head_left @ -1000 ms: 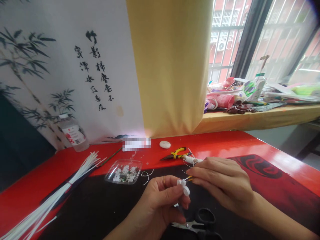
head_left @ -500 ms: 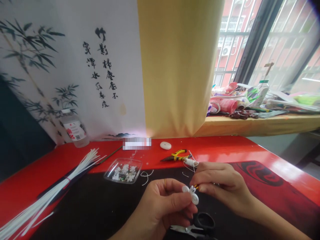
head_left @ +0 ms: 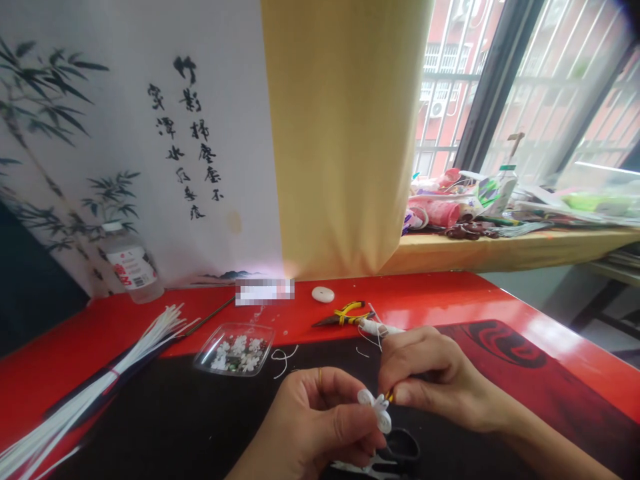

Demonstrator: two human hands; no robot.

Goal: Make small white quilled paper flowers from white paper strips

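Between the thumb and fingers of my left hand (head_left: pixel 320 423) is a small white coiled ornament (head_left: pixel 383 419) with rounded spiral lobes. My right hand (head_left: pixel 433 373) pinches a thin yellow-orange piece (head_left: pixel 390 397) right at the ornament's upper edge; most of that piece is hidden by the fingers, so its kind cannot be told. Beneath my hands lie scissors (head_left: pixel 404 445) with black handles, partly covered by my left hand. Just beyond my right hand is a spool of white thread (head_left: pixel 377 328), next to yellow-and-black pliers (head_left: pixel 345 314).
A clear dish (head_left: pixel 235 350) holds several white flower pieces. To the left lies a tied bundle of white strips (head_left: pixel 107 383). A bottle (head_left: pixel 133 263) stands by the wall, a white oval object (head_left: pixel 323 294) lies at the back, and a cluttered sill (head_left: pixel 475 247) runs along the right.
The camera view has turned slightly right, so the scene sits further left. Both hands keep their grips, with the ornament and the yellow-orange piece still together.
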